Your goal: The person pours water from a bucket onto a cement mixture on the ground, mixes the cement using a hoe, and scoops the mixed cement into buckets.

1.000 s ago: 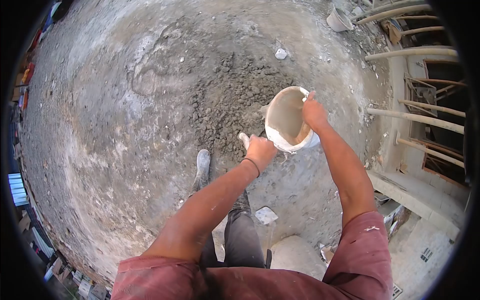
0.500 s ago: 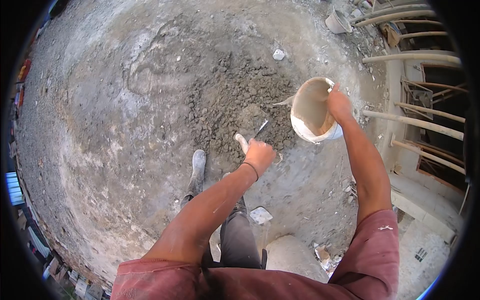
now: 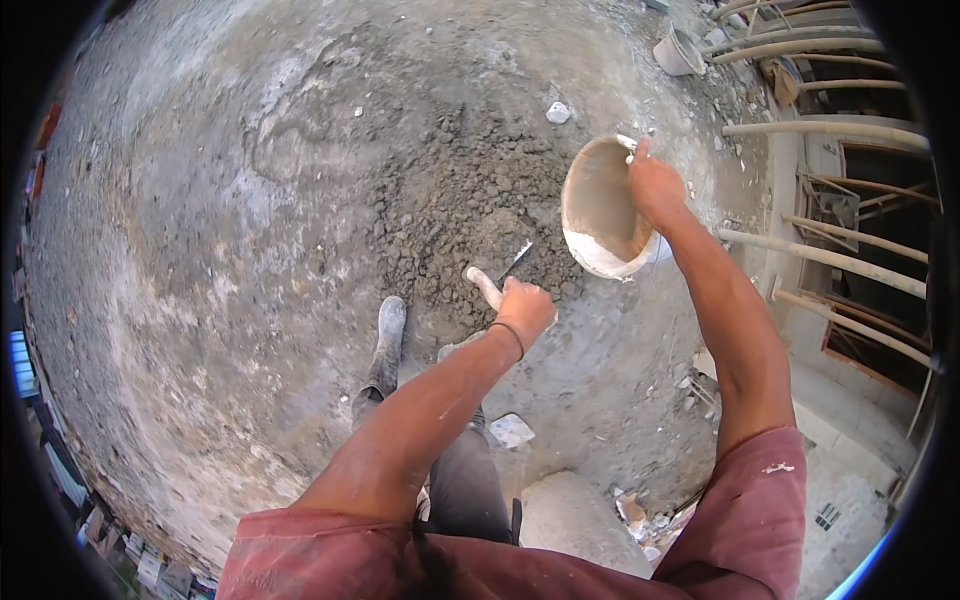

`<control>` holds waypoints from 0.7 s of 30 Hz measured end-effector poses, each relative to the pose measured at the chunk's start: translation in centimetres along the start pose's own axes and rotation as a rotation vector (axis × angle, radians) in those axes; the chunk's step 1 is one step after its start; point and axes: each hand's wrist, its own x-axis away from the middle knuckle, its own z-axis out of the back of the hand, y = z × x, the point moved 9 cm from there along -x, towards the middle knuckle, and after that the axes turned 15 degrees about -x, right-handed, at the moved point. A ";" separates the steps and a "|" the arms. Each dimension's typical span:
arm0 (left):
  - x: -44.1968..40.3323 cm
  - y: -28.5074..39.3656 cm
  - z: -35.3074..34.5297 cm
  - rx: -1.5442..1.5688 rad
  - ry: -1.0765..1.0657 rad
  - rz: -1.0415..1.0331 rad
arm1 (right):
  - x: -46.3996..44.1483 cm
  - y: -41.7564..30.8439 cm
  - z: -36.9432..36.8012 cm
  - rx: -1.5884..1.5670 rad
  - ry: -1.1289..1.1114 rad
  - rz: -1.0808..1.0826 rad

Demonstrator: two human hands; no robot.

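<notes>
My left hand (image 3: 524,307) is closed around the pale handle of a trowel (image 3: 517,258). Its thin metal blade sits edge-on over a heap of wet grey mortar (image 3: 450,200). To the right, my right hand (image 3: 657,185) grips the upper right rim of a white bucket (image 3: 600,255). That bucket is tilted, and cloudy brownish water shows inside it. It hangs beside the right edge of the heap; whether its base touches the ground is hidden.
My boot (image 3: 391,320) stands at the heap's near edge. White chunks (image 3: 557,113) lie on the rough ground. Another bucket (image 3: 679,52) is at the upper right, near bamboo poles (image 3: 820,258) along a wall. A flat pale piece (image 3: 512,431) and a rounded grey slab (image 3: 580,520) are near my legs.
The bucket has moved left and slightly away from me in my right hand. A stream of water ran from its left lip before; none shows now. My left hand has barely shifted.
</notes>
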 end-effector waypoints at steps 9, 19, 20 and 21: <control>0.6 -0.2 0.0 -0.001 0.013 0.018 | 2.1 -10.4 0.2 -0.028 -0.052 0.164; 1.2 -0.6 0.0 0.011 0.005 -0.011 | 3.0 -8.1 0.2 0.075 -0.097 0.149; 1.1 -0.6 -0.2 0.007 0.004 -0.015 | 2.8 -7.0 0.6 0.084 -0.067 0.120; 1.0 -0.6 -0.3 0.010 -0.004 -0.012 | 2.6 -5.9 0.8 0.079 -0.067 0.114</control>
